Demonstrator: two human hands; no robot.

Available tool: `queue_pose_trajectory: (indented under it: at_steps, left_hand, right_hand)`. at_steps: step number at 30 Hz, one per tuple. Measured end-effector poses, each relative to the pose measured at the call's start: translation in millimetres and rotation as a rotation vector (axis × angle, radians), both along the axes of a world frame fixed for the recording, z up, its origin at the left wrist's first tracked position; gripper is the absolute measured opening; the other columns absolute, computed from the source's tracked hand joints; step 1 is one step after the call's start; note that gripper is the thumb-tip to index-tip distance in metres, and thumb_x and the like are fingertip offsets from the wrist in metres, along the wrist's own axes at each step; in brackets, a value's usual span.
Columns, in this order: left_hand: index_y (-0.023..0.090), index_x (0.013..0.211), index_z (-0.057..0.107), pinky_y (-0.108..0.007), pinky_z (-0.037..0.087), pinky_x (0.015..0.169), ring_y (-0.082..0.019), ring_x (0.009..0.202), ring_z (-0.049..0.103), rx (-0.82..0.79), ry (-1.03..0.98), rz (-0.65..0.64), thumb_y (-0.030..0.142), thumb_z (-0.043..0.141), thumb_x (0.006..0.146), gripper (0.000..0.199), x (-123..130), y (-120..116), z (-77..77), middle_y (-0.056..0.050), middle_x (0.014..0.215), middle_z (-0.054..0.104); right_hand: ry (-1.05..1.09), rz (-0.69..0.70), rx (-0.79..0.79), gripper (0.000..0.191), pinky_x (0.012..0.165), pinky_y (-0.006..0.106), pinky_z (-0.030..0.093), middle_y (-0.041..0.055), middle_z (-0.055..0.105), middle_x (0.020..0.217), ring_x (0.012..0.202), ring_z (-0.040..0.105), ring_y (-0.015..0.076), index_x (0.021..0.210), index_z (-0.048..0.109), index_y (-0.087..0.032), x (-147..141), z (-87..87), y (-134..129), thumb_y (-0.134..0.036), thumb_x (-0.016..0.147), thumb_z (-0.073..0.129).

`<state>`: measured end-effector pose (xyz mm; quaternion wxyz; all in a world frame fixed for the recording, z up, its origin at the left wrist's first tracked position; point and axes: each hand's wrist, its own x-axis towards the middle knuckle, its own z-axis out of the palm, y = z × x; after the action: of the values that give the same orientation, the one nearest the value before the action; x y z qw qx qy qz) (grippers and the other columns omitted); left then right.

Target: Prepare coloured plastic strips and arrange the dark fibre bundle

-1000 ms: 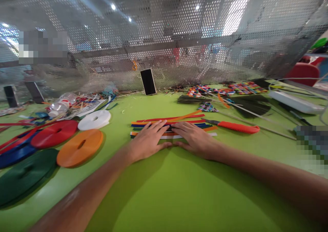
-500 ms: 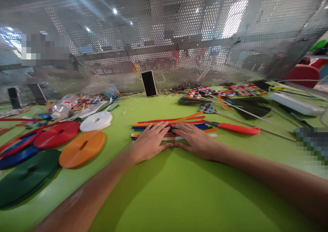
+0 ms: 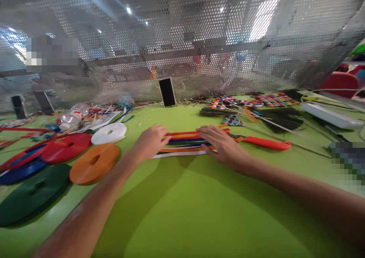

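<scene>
Several flat weaving strips (image 3: pixel 185 139) in red, orange, blue, green and white lie side by side across the green table. My left hand (image 3: pixel 152 142) is at their left ends, fingers bent downward and the thumb a little apart; its fingertips are partly hidden. Over the right part of the strips rests my right hand (image 3: pixel 224 146), its fingers spread and holding nothing. Just beyond that hand lies a tool with an orange-red handle (image 3: pixel 268 143), its dark front part reaching toward the strip ends.
Rolls of strip lie at left: green (image 3: pixel 35 197), orange (image 3: pixel 94 163), red (image 3: pixel 67 147) and white (image 3: pixel 108 133). A phone (image 3: pixel 167 92) leans against the perforated metal screen (image 3: pixel 188 41). Woven pieces (image 3: pixel 276 99), dark fibre bundles (image 3: pixel 281 118) and a white power strip (image 3: pixel 330 115) are at right.
My hands have moved apart along the strips, the left one to the left and the right one to the right. The middle of the strips is now uncovered.
</scene>
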<state>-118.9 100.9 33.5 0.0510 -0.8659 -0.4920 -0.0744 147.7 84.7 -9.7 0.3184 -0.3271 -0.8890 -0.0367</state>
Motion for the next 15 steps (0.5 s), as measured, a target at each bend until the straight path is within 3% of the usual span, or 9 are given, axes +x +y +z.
queue_pose_trajectory:
  at_steps: [2,5,11,15]
  left_hand:
    - [0.016,0.093,0.072,-0.037,0.047,0.087,-0.026,0.100,0.060,0.059,0.037,0.124,0.029,0.051,0.092,0.024,-12.3,11.2,1.5,-0.009,0.096,0.070]
    - [0.016,0.085,0.072,-0.037,0.047,0.087,-0.026,0.099,0.061,0.054,0.065,0.212,0.027,0.057,0.086,0.018,-16.3,22.3,-5.5,-0.009,0.096,0.069]
    - [0.016,0.079,0.068,-0.036,0.046,0.083,-0.026,0.098,0.061,0.050,0.087,0.232,0.011,0.050,0.083,0.019,-3.1,27.9,-15.1,-0.010,0.092,0.068]
    - [0.015,0.082,0.067,-0.035,0.046,0.085,-0.024,0.099,0.060,0.050,0.102,0.219,0.010,0.048,0.086,0.020,-5.3,30.1,-16.7,-0.011,0.095,0.066]
  right_hand:
    - [0.047,-0.009,-0.005,0.028,0.103,0.053,0.046,0.0168,0.063,0.125,0.122,0.053,0.0300,0.119,0.061,-0.015,-0.8,8.4,-0.8,-0.021,0.095,0.048]
    - [0.101,0.006,-0.008,0.026,0.101,0.053,0.046,0.0162,0.062,0.123,0.120,0.053,0.0296,0.117,0.061,-0.017,-4.2,20.0,-4.8,-0.021,0.095,0.049]
    - [0.158,0.015,0.009,0.021,0.098,0.053,0.046,0.0158,0.062,0.121,0.116,0.054,0.0287,0.113,0.061,-0.017,-5.6,23.5,-6.1,-0.022,0.095,0.050]
    - [0.164,0.028,-0.002,0.020,0.098,0.051,0.046,0.0157,0.062,0.120,0.115,0.054,0.0280,0.111,0.060,-0.016,-2.8,21.9,-3.5,-0.023,0.096,0.050]
